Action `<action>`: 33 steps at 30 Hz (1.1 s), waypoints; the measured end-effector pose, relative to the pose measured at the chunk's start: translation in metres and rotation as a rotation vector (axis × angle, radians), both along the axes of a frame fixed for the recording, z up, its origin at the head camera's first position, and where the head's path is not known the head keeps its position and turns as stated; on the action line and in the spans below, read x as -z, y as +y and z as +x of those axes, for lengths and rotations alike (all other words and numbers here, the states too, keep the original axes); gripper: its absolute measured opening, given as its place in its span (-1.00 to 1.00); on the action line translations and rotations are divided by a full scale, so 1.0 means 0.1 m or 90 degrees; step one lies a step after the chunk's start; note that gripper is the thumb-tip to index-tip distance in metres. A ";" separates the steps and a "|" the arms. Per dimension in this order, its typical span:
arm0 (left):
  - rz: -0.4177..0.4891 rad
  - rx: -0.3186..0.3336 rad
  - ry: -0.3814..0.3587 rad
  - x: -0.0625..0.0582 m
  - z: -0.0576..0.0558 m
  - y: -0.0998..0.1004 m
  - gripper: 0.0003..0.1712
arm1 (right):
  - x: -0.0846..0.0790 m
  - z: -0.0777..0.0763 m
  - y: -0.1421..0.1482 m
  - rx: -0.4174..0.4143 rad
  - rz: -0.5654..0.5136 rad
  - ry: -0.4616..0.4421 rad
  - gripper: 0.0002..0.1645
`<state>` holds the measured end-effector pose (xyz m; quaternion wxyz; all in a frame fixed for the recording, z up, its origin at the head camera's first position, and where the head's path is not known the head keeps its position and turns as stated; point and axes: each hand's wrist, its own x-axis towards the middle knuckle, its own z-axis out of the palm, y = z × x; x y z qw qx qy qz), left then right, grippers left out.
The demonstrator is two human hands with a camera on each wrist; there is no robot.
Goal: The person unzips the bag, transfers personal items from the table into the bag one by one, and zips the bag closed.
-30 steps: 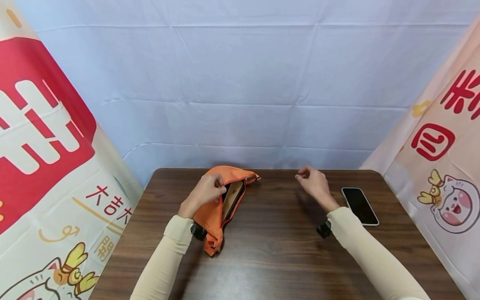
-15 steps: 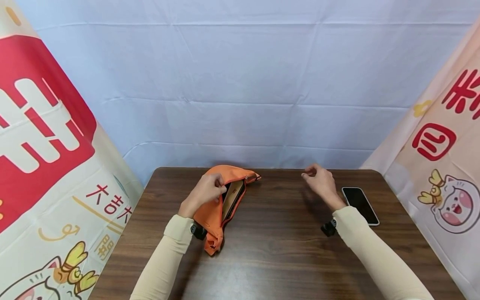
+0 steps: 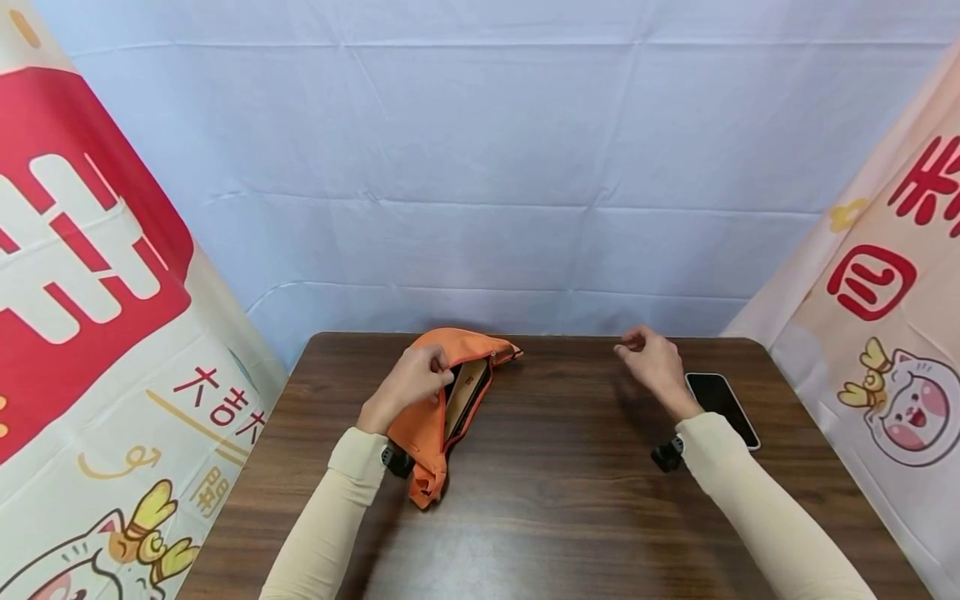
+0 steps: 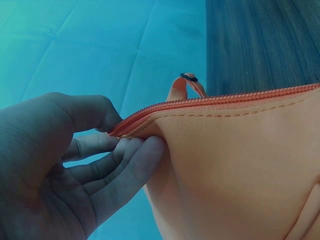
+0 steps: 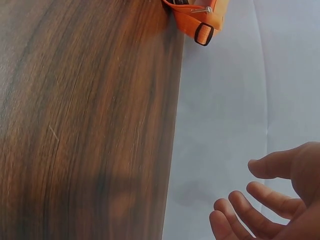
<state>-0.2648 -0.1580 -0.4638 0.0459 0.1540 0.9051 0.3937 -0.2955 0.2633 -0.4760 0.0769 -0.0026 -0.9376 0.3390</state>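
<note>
An orange waist bag [image 3: 417,435] lies at the back left of the table with its zipped mouth spread apart. Something flat and tan shows inside the opening. My left hand [image 3: 408,385] pinches the bag's edge at the zipper [image 4: 200,103] between thumb and fingers. Well to the right of the bag, my right hand [image 3: 657,365] is held over the back of the table. Its fingers [image 5: 255,215] are loosely bent and hold nothing in the right wrist view. Just beyond that wrist is a phone [image 3: 722,407] in a light case, dark screen up, its lower side partly behind the sleeve.
The wooden table [image 3: 555,467] ends against a pale cloth backdrop [image 3: 480,167]. Printed curtains [image 3: 870,367] hang at both sides. A black buckle [image 5: 204,34] sits on the bag's strap near the table's far edge. Each wrist carries a small black camera [image 3: 667,454].
My right hand has moved rightward, away from the bag and closer to the phone. The left hand and the bag have stayed in place.
</note>
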 end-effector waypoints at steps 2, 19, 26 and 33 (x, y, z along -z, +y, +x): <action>0.000 0.000 -0.001 0.00 0.00 0.00 -0.92 | 0.00 0.01 0.01 0.003 0.003 -0.001 -0.57; -0.001 0.011 0.006 0.00 -0.01 -0.01 -0.92 | 0.02 0.00 0.23 0.026 0.013 -0.006 -0.57; -0.004 0.011 0.006 0.00 -0.02 -0.01 -0.91 | 0.05 0.01 0.32 0.044 0.021 -0.001 -0.60; -0.009 0.006 0.008 0.00 -0.01 0.00 -0.90 | 0.06 0.04 0.35 0.036 0.018 -0.024 -0.58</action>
